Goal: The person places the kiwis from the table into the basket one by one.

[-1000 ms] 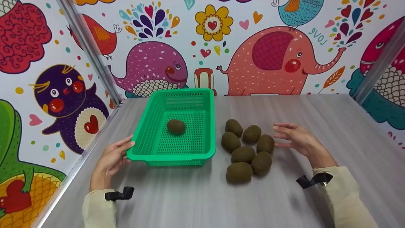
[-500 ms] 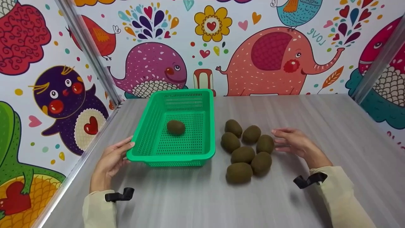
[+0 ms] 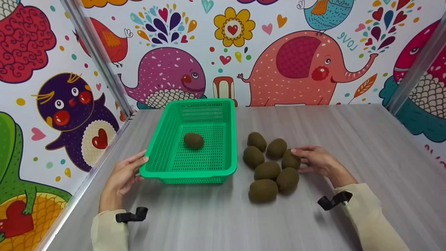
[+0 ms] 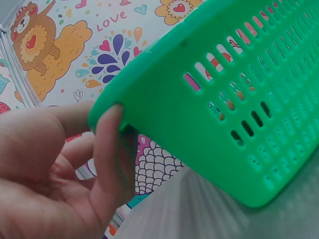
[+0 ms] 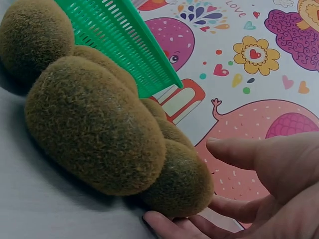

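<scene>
R hand [image 3: 317, 162] has moved left to the rightmost kiwi [image 3: 289, 161], right of the basket [image 3: 188, 173]; fingers apart around it, not clamped yet. L hand [image 3: 122, 174] pinches the basket, near left. Prob. best: close gently, lift straight up w/o nudging other kiwis [image 3: 267, 170].

On my feeds I read "LOVE" [image 4: 111, 20] on the printed wall [image 3: 230, 52], plainly in both wrist views, mirrored in head.

The basket [image 3: 190, 173] looks smooth plastic, the kiwis [image 3: 267, 170] fuzzy and matt, the tabletop [image 3: 195, 216] wood-grained.
</scene>
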`<act>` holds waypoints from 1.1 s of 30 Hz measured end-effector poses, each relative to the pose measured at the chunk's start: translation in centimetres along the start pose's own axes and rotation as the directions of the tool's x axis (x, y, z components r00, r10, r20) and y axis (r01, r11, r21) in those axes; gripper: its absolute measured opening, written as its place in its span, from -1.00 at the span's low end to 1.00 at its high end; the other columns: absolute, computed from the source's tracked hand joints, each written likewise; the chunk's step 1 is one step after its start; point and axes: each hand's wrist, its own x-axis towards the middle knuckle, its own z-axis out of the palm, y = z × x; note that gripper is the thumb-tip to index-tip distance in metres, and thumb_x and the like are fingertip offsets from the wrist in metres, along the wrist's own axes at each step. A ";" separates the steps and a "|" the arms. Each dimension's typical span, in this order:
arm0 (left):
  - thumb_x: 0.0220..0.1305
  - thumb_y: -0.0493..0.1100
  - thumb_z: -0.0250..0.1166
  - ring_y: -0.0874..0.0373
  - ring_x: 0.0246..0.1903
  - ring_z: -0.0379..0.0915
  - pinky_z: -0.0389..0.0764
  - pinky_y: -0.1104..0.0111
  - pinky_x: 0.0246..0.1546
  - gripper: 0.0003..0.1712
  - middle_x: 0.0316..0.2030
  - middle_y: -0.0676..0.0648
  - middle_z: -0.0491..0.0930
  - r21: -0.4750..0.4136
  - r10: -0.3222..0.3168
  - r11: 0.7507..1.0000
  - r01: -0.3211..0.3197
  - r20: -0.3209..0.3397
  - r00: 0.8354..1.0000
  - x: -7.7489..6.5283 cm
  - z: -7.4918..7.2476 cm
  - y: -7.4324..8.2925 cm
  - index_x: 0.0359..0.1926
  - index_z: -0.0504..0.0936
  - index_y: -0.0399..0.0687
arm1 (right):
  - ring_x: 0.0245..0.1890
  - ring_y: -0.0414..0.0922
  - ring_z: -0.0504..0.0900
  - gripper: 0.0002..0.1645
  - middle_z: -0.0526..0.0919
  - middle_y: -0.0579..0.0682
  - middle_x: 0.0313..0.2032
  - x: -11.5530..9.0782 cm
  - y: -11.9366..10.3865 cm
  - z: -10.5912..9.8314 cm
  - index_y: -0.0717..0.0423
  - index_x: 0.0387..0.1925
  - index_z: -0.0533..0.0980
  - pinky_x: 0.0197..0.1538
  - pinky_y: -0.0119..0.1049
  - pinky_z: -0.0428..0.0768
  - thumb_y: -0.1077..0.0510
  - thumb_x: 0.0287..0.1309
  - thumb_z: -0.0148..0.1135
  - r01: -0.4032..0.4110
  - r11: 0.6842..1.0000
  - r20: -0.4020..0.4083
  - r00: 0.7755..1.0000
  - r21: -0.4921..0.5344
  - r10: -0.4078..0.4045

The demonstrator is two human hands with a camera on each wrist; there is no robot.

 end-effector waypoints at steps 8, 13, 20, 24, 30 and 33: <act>0.41 -0.07 0.27 0.32 -0.42 0.65 0.66 0.51 -0.41 -0.32 -0.30 0.18 0.75 -0.007 0.002 1.000 -0.002 -0.016 1.000 0.0 0.2 0.0 0.48 0.31 -0.05 | -0.08 -0.24 0.61 -0.12 0.59 -0.06 -0.06 0.2 0.2 0.4 0.36 0.39 0.20 -0.03 -0.18 0.73 -0.03 0.26 0.36 0.009 1.000 -0.027 1.000 -0.025 -0.009; 0.42 -0.06 0.27 0.33 -0.44 0.64 0.65 0.51 -0.42 -0.28 -0.31 0.19 0.75 0.004 0.006 1.000 -0.006 -0.023 1.000 -0.1 0.2 -0.1 0.50 0.26 -0.10 | -0.07 -0.20 0.58 -0.13 0.56 0.00 -0.05 0.1 0.1 0.7 0.39 0.38 0.21 -0.04 -0.18 0.74 0.02 0.25 0.37 0.015 0.998 -0.050 0.999 -0.053 -0.017; 0.40 -0.05 0.29 0.31 -0.41 0.65 0.67 0.49 -0.38 -0.38 -0.29 0.18 0.75 -0.009 0.002 1.000 -0.003 -0.010 1.000 -0.1 0.0 0.0 0.43 0.42 0.06 | -0.09 -0.20 0.57 -0.18 0.57 -0.02 -0.09 0.0 0.0 0.7 0.39 0.37 0.23 -0.08 -0.23 0.74 0.06 0.26 0.36 0.013 0.997 -0.056 0.998 -0.074 -0.018; 0.39 -0.07 0.30 0.30 -0.42 0.65 0.66 0.49 -0.40 -0.62 -0.30 0.17 0.75 -0.027 0.000 1.000 0.000 -0.012 1.000 -0.1 0.0 0.0 0.20 0.63 0.27 | -0.16 -0.25 0.60 -0.19 0.59 -0.07 -0.14 0.1 0.0 0.6 0.38 0.36 0.23 -0.13 -0.26 0.74 0.09 0.25 0.36 0.014 0.998 -0.045 0.999 -0.068 -0.017; 0.39 -0.07 0.31 0.30 -0.42 0.64 0.66 0.48 -0.41 -0.68 -0.30 0.16 0.75 -0.032 0.001 0.999 -0.001 -0.008 1.000 0.0 0.1 0.0 0.13 0.67 0.32 | -0.12 -0.21 0.54 -0.16 0.52 -0.04 -0.06 0.0 0.0 0.5 0.36 0.40 0.20 -0.12 -0.26 0.74 0.11 0.23 0.34 0.012 0.996 -0.042 0.999 -0.088 -0.016; 0.38 -0.06 0.31 0.30 -0.41 0.64 0.65 0.49 -0.40 -0.55 -0.29 0.17 0.74 -0.020 -0.009 1.000 0.008 -0.012 1.000 0.0 0.1 0.1 0.27 0.59 0.25 | -0.04 -0.14 0.47 -0.16 0.46 0.01 0.03 0.0 0.0 0.5 0.35 0.42 0.21 -0.09 -0.25 0.74 0.12 0.23 0.33 0.010 0.996 -0.048 0.999 -0.093 -0.015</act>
